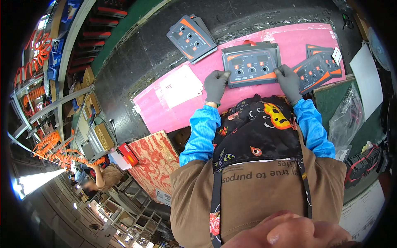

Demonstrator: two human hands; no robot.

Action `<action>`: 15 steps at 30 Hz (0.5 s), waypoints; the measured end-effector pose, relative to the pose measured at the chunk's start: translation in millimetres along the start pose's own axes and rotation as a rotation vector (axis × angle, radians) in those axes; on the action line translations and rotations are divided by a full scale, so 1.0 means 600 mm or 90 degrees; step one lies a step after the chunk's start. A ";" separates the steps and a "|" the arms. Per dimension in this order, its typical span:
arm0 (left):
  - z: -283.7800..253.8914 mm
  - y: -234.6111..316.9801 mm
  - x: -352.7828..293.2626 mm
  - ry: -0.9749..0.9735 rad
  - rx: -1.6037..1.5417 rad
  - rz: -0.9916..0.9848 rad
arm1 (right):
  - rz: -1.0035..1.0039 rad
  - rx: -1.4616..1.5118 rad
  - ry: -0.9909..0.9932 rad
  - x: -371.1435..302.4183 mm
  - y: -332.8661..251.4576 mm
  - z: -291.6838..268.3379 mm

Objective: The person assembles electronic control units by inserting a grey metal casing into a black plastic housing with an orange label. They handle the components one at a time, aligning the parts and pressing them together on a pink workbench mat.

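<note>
A dark grey and orange control panel [251,67] with round knob holes lies in a grey frame in front of me. My left hand [217,86], in a grey glove, pinches its lower left corner between thumb and fingers. At the lower right corner my right hand [289,84], gloved the same way, grips the panel. Something red pokes out behind its far edge. Several similar panels are fanned out in a pile [311,74] just right of my right hand. Another stack of panels [192,39] sits at the far left.
Pink foam sheet [165,115] covers part of the black bench [120,95]. A white paper [181,87] lies on it at the left. A clear plastic bag [345,118] is at the right, near banded black parts [364,165]. Another person [108,175] works far left, below coiled orange hoses [53,144].
</note>
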State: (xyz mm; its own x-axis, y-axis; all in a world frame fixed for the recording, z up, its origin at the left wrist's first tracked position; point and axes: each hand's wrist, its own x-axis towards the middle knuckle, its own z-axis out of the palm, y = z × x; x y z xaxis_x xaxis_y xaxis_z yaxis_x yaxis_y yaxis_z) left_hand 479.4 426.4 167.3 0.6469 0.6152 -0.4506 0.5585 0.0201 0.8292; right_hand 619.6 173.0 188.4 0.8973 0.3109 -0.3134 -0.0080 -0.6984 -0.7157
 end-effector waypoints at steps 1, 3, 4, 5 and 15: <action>0.000 -0.001 0.000 -0.001 -0.004 0.001 | -0.004 -0.003 0.004 0.001 0.004 0.002; 0.001 0.000 0.000 -0.002 -0.010 -0.006 | -0.007 -0.007 0.007 0.002 0.006 0.003; 0.001 0.001 0.000 -0.002 -0.013 -0.009 | -0.006 -0.008 0.006 0.001 0.003 0.002; 0.001 0.000 0.000 0.000 -0.011 -0.010 | -0.005 -0.009 0.005 0.001 0.002 0.001; 0.004 0.003 -0.001 0.007 -0.029 -0.017 | -0.024 -0.028 0.003 -0.001 -0.003 -0.002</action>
State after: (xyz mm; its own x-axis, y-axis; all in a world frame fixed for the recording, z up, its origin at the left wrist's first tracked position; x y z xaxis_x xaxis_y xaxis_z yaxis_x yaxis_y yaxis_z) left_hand 481.0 424.1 168.2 0.6259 0.6224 -0.4699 0.5519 0.0722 0.8308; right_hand 619.7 173.8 190.6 0.8985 0.3347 -0.2842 0.0448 -0.7138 -0.6990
